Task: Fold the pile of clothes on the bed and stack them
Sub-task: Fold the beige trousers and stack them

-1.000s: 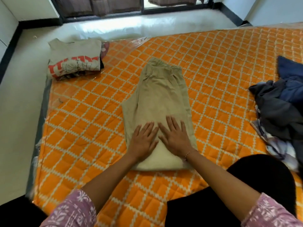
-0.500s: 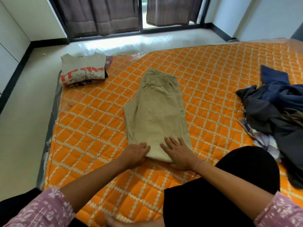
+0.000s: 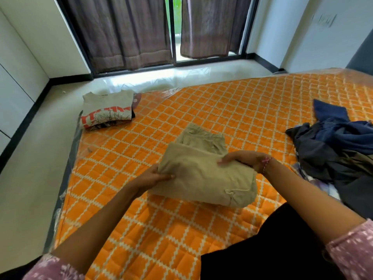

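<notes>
1. The step in hand was judged to be the last fold of a pair of khaki cotton trousers, whose lower half was being lifted and brought over toward the waistband end, so that a thick folded bundle was formed.
2. The trousers were found on the orange quilted bed with a white lattice pattern, near its middle and just in front of the person's black-clad knee.
3. The left hand was seen gripping the left edge of the bundle, its fingers curled round the cloth.
4. The right hand was seen holding the upper right edge of the bundle, thumb on top; how the remaining fingers lay under the cloth could not be told.
5. The waistband end was left flat on the bed, beyond the lifted part.
6. The next move was judged to call for the bundle to be laid down squarely, pressed flat, and then carried to the stack of folded clothes topped by a grey T-shirt with a red print, which lay at the far left corner of the bed, well apart from the trousers.
7. A heap of unfolded dark blue and grey garments was seen to the right of the trousers, so much of the task was judged to remain.
8. No containers were seen; the folded stack and the loose heap both rested directly on the bed.
</notes>
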Available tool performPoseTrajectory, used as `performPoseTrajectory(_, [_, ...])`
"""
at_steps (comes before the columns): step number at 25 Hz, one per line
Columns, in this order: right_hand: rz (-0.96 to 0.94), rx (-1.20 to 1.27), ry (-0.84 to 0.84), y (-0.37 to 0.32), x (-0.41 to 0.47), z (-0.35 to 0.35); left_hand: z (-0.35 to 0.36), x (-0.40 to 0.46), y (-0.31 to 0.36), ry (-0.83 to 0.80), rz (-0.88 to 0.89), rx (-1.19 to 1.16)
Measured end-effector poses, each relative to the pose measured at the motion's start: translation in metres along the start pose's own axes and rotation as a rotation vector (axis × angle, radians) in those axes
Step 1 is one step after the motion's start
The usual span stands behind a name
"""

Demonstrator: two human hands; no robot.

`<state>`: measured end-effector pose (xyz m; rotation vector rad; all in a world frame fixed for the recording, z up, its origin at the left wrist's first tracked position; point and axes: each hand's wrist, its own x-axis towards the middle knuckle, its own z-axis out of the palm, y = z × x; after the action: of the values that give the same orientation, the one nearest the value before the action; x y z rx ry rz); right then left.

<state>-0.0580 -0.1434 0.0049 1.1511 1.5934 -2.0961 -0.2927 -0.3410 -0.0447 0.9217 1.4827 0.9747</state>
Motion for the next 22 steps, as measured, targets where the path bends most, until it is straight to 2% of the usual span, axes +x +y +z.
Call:
performPoseTrajectory(2, [-0.202,0.314,0.046,0.001,0.003,-0.02,0.001,0.024,0.011,0.196,0.043,-0.025])
performPoseTrajectory(4, [-0.304,0.574,0.03,0.012,0.009,-0.034,-0.006,0.048,0.027,0.26,0.027,-0.065])
performPoseTrajectory(5, [-0.333,0.603,0.024,0.019,0.015,-0.036,-0.011,0.059,0.035,0.261,0.019,-0.085])
performPoseTrajectory(7, [-0.388,0.502,0.104,0.024,0.039,-0.048,-0.02,0.088,0.049,0.249,0.004,-0.082])
performPoseTrajectory(9, [-0.476,0.454,0.317,0.01,0.06,-0.055,-0.03,0.115,0.064,0.259,0.016,-0.086])
performPoseTrajectory(11, [-0.561,0.457,0.469,-0.009,0.08,-0.068,-0.039,0.146,0.08,0.343,0.076,-0.065])
performPoseTrajectory(12, [-0.575,0.357,0.594,-0.015,0.091,-0.073,-0.04,0.161,0.084,0.43,0.091,0.087])
performPoseTrajectory(14, [-0.435,-0.124,0.871,-0.017,0.113,-0.07,-0.027,0.189,0.069,0.615,0.021,0.742])
performPoseTrajectory(15, [-0.377,-0.399,0.923,-0.009,0.125,-0.058,-0.012,0.196,0.052,0.682,0.049,1.027])
performPoseTrajectory(16, [-0.344,-0.613,0.914,0.002,0.137,-0.041,0.003,0.201,0.031,0.686,0.116,1.199])
performPoseTrajectory(17, [-0.319,-0.779,0.878,0.013,0.147,-0.025,0.015,0.202,0.013,0.642,0.157,1.296])
performPoseTrajectory(19, [-0.311,-0.992,0.875,0.026,0.166,-0.005,0.024,0.204,-0.015,0.483,0.048,1.399])
performPoseTrajectory(20, [-0.292,-1.041,0.885,0.029,0.175,-0.005,0.023,0.208,-0.022,0.422,-0.053,1.382])
performPoseTrajectory(22, [-0.224,-1.065,0.875,0.026,0.186,-0.014,0.019,0.218,-0.021,0.395,-0.107,1.336])
